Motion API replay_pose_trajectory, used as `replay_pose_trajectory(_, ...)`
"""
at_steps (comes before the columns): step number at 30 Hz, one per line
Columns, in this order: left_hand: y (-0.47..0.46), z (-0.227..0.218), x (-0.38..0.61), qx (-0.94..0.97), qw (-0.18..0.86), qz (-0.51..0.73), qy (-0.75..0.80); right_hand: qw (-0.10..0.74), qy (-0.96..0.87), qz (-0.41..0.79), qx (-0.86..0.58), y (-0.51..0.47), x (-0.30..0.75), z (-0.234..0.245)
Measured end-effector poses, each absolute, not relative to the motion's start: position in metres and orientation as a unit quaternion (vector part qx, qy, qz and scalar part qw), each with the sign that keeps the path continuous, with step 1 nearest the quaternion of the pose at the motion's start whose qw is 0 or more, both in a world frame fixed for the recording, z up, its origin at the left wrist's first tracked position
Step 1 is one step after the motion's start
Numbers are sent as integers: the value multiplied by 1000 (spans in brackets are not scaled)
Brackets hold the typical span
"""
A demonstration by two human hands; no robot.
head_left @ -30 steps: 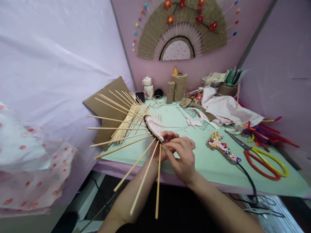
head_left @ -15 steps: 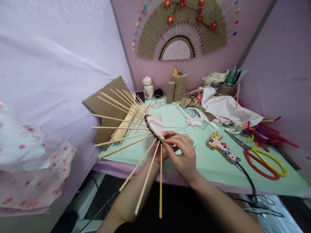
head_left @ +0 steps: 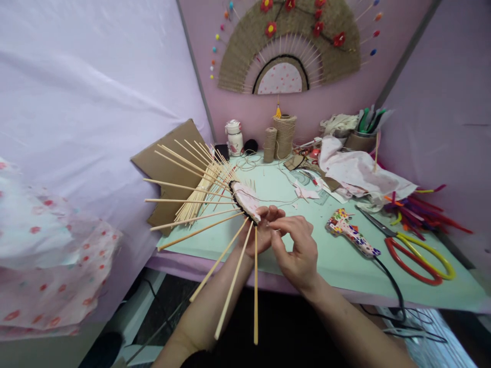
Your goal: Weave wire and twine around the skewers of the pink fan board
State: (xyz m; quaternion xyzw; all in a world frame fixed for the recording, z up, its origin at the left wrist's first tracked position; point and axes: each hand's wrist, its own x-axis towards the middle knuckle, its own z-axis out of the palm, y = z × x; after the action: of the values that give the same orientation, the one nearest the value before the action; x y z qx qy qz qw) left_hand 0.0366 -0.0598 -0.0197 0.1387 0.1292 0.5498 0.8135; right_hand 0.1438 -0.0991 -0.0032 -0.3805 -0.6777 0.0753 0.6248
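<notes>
My left hand (head_left: 263, 239) holds a fan frame by the lower end of its half-round base (head_left: 246, 201), palm up with curled fingers. The base has pinkish-white cloth on its face and a black trim along its curved edge. Thin wooden sticks (head_left: 180, 221) spread out from that edge like rays, several pointing left and a few down toward me. A length of twine crosses over the cloth. Just right of the base, my right hand (head_left: 297, 249) is off it, with thumb and forefinger bent and slightly apart. I see nothing between them.
Scissors (head_left: 391, 234) and a patterned glue gun (head_left: 353, 232) with a black cable lie at right. Twine spools (head_left: 284, 137) and a white bottle (head_left: 233, 138) stand at the back. Cardboard (head_left: 169, 158) and loose sticks (head_left: 194, 202) are at left. A finished fan (head_left: 284, 79) hangs ahead.
My right hand has drawn back from the lower end of the base, a little to the right, and its fingers have parted from it. My left hand still holds the frame.
</notes>
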Motion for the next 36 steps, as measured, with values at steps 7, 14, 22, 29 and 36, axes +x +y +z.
replay_pose_trajectory(7, -58, -28, 33, 162, 839, 514, 72, 596, -721, 7, -352, -100, 146, -15)
replay_pose_trajectory(14, -64, -19, 42, 143, 830, 535, 69, 623, -703, -11, -344, -98, 140, -22)
replay_pose_trajectory(22, -64, -12, 47, 104, 846, 522, 40, 662, -661, 45, -351, -98, 138, -14)
replay_pose_trajectory(29, -62, -20, 45, 118, 836, 530, 80, 644, -651, 76, -395, -103, 138, -1)
replay_pose_trajectory(36, -62, -21, 44, 101, 820, 544, 143, 639, -644, 75, -414, -103, 140, 0)
